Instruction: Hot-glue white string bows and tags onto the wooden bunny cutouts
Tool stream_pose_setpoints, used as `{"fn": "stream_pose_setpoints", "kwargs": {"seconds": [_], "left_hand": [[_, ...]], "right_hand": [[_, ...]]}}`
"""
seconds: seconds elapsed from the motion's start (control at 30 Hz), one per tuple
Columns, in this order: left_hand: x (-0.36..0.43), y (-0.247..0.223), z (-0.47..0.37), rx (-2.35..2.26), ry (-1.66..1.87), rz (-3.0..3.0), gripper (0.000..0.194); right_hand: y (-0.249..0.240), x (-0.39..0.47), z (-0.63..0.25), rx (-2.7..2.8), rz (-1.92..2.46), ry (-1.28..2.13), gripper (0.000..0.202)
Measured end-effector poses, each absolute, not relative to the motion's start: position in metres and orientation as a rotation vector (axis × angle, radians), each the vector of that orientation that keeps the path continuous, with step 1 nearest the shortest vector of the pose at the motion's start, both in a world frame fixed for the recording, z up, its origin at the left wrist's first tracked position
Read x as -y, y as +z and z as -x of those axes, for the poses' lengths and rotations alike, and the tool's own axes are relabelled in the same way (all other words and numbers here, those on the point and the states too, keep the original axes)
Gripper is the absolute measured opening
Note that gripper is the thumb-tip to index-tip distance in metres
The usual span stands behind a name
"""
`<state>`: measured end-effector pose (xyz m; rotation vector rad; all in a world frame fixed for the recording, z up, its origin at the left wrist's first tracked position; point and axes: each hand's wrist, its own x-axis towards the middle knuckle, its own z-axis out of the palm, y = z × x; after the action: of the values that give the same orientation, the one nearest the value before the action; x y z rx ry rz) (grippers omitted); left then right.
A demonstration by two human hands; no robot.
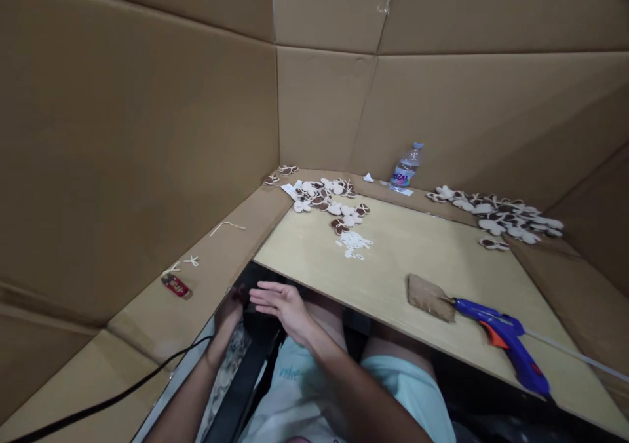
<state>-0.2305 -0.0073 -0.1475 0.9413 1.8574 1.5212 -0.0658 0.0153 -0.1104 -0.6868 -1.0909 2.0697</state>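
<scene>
My right hand [284, 307] is held over my lap, just off the near left edge of the wooden board [388, 286]. Its fingers are stretched out and nothing is in them. My left hand [232, 304] reaches down beside it into a dark gap left of the board. Shadow and blur hide its fingers, so what it touches cannot be made out. On the board lie a small heap of white paper-like tags [354, 240] and a pile of brown and white bow-tied felt-like pieces [319, 196].
A blue hot glue gun [506, 338] rests on the right, its nozzle on a brown pad [430, 297]. More felt-like pieces [501, 213] lie at far right. A water bottle [407, 166] stands behind. A red cutter-like tool [175, 286] and black cable [118, 394] are left. Cardboard walls [147, 115] surround everything.
</scene>
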Motion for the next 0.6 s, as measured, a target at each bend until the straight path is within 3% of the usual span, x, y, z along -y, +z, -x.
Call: {"fn": "stream_pose_setpoints", "kwargs": {"seconds": [0.13, 0.23, 0.6], "left_hand": [[0.026, -0.134, 0.206, -1.763, 1.469, -0.887, 0.022], [0.047, -0.107, 0.180, -1.632, 1.523, -0.844, 0.043], [0.075, -0.014, 0.124, -1.239, 1.667, -0.637, 0.024]], "right_hand": [[-0.105, -0.016, 0.062, 1.006, 0.752, 1.982, 0.044], [-0.092, -0.012, 0.055, 0.989, 0.707, 1.972, 0.045], [-0.018, 0.020, -0.020, 0.940, 0.373, 2.048, 0.024]]}}
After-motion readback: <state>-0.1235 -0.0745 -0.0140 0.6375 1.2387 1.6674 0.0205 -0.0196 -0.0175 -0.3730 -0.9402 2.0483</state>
